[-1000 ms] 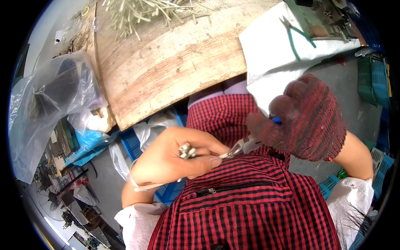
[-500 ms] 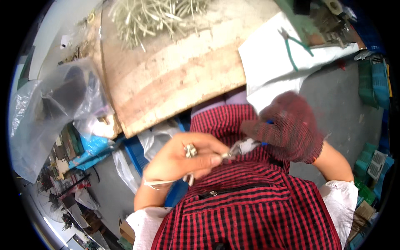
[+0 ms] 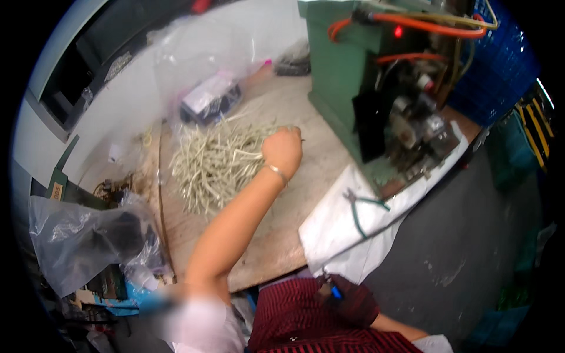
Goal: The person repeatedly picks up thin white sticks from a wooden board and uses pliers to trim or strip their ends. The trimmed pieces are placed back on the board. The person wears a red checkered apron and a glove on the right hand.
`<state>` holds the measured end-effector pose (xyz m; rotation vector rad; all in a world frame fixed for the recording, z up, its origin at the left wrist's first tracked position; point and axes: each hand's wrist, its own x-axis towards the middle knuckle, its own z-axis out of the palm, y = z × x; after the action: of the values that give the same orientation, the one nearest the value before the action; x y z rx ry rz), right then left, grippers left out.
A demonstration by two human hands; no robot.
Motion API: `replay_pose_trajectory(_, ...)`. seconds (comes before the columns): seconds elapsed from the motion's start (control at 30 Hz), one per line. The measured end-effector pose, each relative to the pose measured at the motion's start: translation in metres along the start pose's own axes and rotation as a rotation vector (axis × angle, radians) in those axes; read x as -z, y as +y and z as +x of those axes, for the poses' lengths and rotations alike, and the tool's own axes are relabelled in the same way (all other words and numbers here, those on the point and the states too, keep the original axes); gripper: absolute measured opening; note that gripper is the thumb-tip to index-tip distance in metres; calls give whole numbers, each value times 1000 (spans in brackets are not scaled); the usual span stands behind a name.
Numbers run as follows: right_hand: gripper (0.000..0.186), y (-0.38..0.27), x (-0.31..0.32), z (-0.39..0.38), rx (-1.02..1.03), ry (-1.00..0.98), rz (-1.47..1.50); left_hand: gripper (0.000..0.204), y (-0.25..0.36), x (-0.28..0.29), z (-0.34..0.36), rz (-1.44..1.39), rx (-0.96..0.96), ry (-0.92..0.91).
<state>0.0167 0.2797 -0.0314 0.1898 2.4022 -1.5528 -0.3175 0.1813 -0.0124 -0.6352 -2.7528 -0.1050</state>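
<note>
My bare left hand (image 3: 283, 153) reaches out over the wooden table to the right edge of a heap of thin whitish cable pieces (image 3: 206, 167). Its fingers are curled closed and face away, so what they hold, if anything, is hidden. A pale band circles that wrist. Low in front of my red-and-black checked apron (image 3: 288, 309), my right hand (image 3: 356, 303), in a dark red knit glove, is closed around a small plier-like tool with a blue handle (image 3: 336, 292). Its metal tip points up toward the table edge.
A green machine (image 3: 335, 76) with orange hoses stands at the back right. Green-handled pliers (image 3: 359, 212) lie on a white sheet (image 3: 318, 235). Clear plastic bags (image 3: 76, 247) are at the left; a blue crate (image 3: 494, 65) stands far right.
My left hand has gone from beside the tool at my lap forward onto the cable heap. My gloved right hand stays low with the tool. The view has tilted up toward the machine.
</note>
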Motion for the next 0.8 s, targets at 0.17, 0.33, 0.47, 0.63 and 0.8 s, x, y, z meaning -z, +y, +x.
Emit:
replay_pose_trajectory(0.17,53,21,14,8,-77,-138,117,21,-26,-49,83,131,213,-224)
replay_pose_trajectory(0.33,53,32,32,28,-188,-233,275,30,-24,-61,21,272,54,-253)
replay_pose_trajectory(0.47,42,52,28,27,-53,-162,122,37,-36,-21,-79,170,-61,-175)
replay_pose_trajectory(0.63,45,46,25,14,-93,-285,167,43,-62,24,-169,0,-110,-100)
replay_pose_trajectory(0.8,39,62,7,-3,-38,-273,169,24,4,20,-110,-223,83,-82)
